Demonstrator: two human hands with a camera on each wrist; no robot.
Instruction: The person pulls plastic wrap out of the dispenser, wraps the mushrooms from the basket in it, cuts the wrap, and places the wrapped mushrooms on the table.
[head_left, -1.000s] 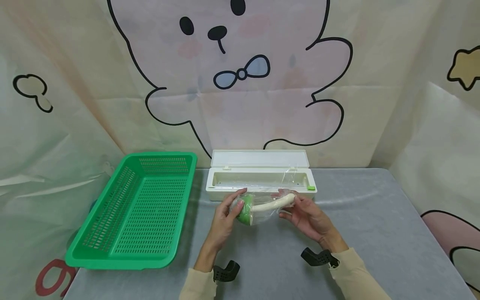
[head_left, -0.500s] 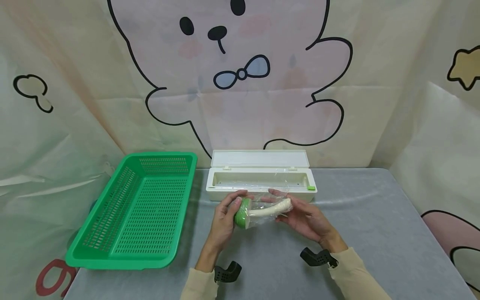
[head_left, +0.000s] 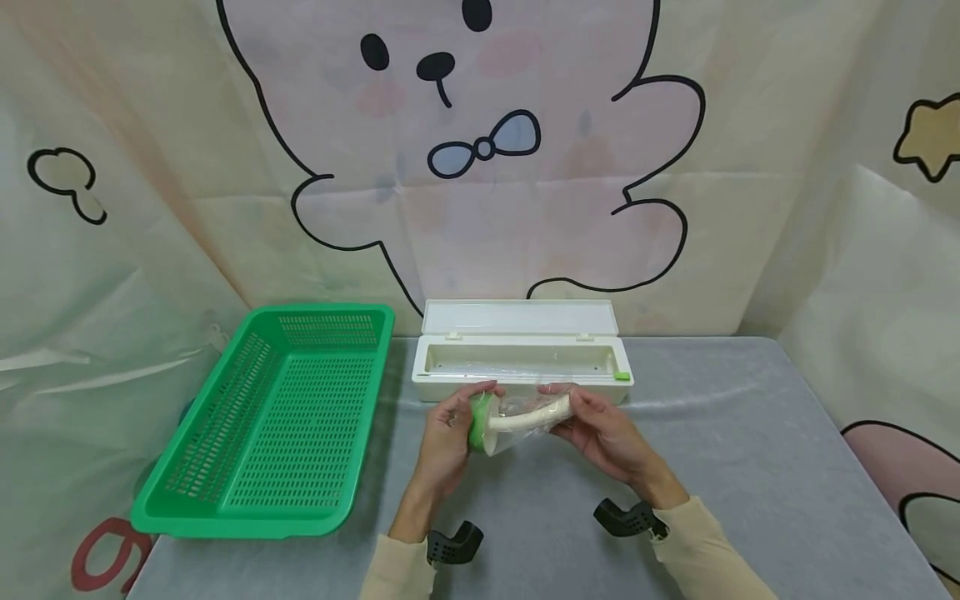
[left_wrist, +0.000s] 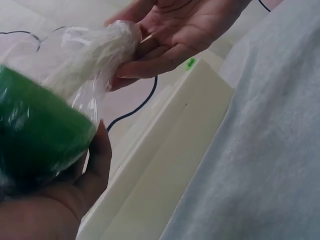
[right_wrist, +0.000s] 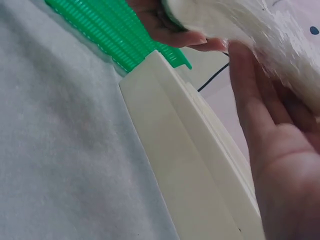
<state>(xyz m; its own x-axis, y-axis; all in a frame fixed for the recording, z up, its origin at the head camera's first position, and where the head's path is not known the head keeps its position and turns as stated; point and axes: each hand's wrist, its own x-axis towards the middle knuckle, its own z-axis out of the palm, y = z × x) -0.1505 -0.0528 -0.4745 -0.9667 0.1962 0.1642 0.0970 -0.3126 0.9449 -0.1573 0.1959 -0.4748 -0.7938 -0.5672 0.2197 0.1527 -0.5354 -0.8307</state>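
Observation:
My left hand (head_left: 442,442) grips the green domed cap (head_left: 478,423) of a mushroom-shaped item wrapped in clear plastic film (head_left: 517,407). Its curved white stem (head_left: 534,419) points to the right. My right hand (head_left: 611,435) pinches the film-covered stem end between thumb and fingers. In the left wrist view the green cap (left_wrist: 40,125) fills the left side, with crinkled film (left_wrist: 90,95) around the stem. The right wrist view shows bunched film (right_wrist: 270,40) above my right fingers. Both hands hold the item above the table, before a white box.
The long white box (head_left: 525,389) stands with its lid (head_left: 517,317) up at the back of the grey-covered table (head_left: 720,450); a green tab (head_left: 622,376) sits at its right end. On the left lies a green perforated basket (head_left: 360,467). A printed curtain (head_left: 570,233) hangs behind.
The wrapped item has shifted slightly left and turned a little. My right hand loosened and slid along its stem, and now pinches the stem end. My left hand stays on the cap.

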